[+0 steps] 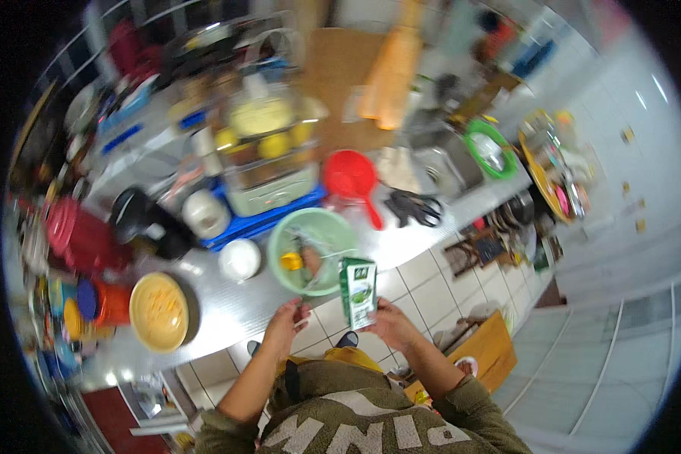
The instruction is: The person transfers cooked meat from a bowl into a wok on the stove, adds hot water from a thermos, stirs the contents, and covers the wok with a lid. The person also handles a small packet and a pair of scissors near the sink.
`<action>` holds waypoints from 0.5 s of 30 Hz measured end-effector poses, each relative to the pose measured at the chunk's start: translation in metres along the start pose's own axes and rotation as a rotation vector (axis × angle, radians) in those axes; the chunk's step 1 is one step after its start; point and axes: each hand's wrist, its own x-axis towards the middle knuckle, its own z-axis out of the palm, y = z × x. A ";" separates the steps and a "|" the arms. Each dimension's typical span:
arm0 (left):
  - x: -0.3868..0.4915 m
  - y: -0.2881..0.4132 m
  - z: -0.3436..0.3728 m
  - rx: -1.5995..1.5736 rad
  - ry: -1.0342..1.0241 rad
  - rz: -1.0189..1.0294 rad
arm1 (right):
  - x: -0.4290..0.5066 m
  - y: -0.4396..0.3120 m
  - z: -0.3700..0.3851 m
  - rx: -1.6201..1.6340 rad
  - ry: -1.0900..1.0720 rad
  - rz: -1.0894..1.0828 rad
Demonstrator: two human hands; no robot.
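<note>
My right hand (pixel 394 324) holds a green-and-white drink carton (pixel 362 292) by its lower right side, upright in view, beyond the counter's front edge. The carton bears printing and a landscape picture. My left hand (pixel 286 322) is raised at the counter edge with loosely curled fingers; a small pale sliver shows at the fingertips, too blurred to name. Just beyond both hands sits a pale green plastic basin (pixel 278 278) with clear plastic, a yellow-orange piece and brownish scraps inside. The carton overlaps the basin's right rim. A yellow bowl (pixel 159 312) with orange shreds stands left.
A white lidded tub (pixel 240 259), red ladle (pixel 350 176), dark gloves (pixel 404 207) and scissors (pixel 431 213) lie around the basin. Behind it a food steamer (pixel 275 193) stands on a blue tray (pixel 244 230). A sink (pixel 434 170) is at right, a wooden stool (pixel 496 352) lower right.
</note>
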 end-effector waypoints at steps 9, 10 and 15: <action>0.024 -0.104 0.287 0.868 -0.524 0.110 | -0.128 -0.028 -0.181 -0.183 0.235 -0.273; 0.033 -0.111 0.305 0.972 -0.573 0.101 | -0.143 -0.042 -0.192 -0.253 0.342 -0.307; 0.103 -0.146 0.371 1.342 -0.903 0.077 | -0.187 -0.102 -0.255 -0.351 0.550 -0.562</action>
